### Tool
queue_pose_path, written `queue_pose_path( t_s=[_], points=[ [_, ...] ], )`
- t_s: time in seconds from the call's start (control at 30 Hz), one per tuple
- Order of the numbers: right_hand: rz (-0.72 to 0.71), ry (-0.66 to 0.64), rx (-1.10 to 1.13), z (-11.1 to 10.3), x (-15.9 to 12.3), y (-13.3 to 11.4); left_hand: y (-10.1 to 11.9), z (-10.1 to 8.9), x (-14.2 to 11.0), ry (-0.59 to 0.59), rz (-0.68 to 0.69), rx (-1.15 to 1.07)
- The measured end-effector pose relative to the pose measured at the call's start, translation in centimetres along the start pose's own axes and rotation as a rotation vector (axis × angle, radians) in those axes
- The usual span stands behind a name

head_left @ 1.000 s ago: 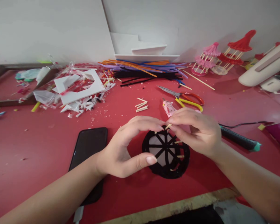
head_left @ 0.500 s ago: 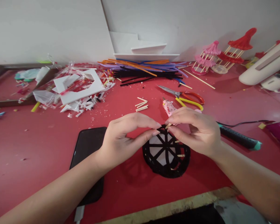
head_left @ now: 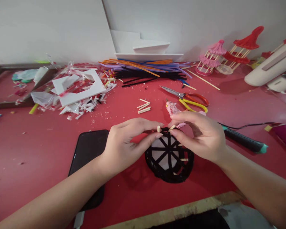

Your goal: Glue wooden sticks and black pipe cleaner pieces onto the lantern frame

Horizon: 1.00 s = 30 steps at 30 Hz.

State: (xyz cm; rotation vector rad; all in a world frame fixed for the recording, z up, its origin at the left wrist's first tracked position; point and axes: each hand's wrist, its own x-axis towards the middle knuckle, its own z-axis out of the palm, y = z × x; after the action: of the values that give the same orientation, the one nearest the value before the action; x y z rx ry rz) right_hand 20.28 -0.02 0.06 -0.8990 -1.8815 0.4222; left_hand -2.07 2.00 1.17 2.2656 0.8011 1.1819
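Note:
A round black frame (head_left: 169, 149) with spokes, apparently bound in fuzzy pipe cleaner, lies over a pale disc near the table's front. At its far rim, my left hand (head_left: 126, 143) has thumb and forefinger closed about a short wooden stick (head_left: 158, 128). Just to the right, the thumb and forefinger of my right hand (head_left: 200, 133) are at another short stick (head_left: 172, 127), which leans. More stick pieces (head_left: 184, 159) show between the frame's layers on the right. The lower ends of the sticks at my fingers are hidden.
Several cut sticks (head_left: 144, 110) lie beyond my hands. Pliers (head_left: 181, 95), a pink speckled glue-gun-like tool (head_left: 172, 108) and a black-handled tool (head_left: 245, 140) are to the right. A phone (head_left: 88, 165) lies beneath my left forearm. Pipe cleaners (head_left: 147, 70) and foam scraps (head_left: 81, 87) are behind.
A stick end now shows between my left fingertips, where none was visible before. My right fingers have parted a little around their stick. The view has shifted slightly.

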Motion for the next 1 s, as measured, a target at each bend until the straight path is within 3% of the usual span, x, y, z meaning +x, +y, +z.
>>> queue_pose_path(
  t_s=[0.3,1.0],
  points=[
    [-0.100,-0.003,-0.160,-0.3,0.9,-0.8,0.0,0.1,0.0,0.019,0.062,0.059],
    [-0.098,-0.013,-0.126,-0.2,0.8,-0.6,-0.1,0.2,-0.1,0.026,0.042,0.028]
  ],
)
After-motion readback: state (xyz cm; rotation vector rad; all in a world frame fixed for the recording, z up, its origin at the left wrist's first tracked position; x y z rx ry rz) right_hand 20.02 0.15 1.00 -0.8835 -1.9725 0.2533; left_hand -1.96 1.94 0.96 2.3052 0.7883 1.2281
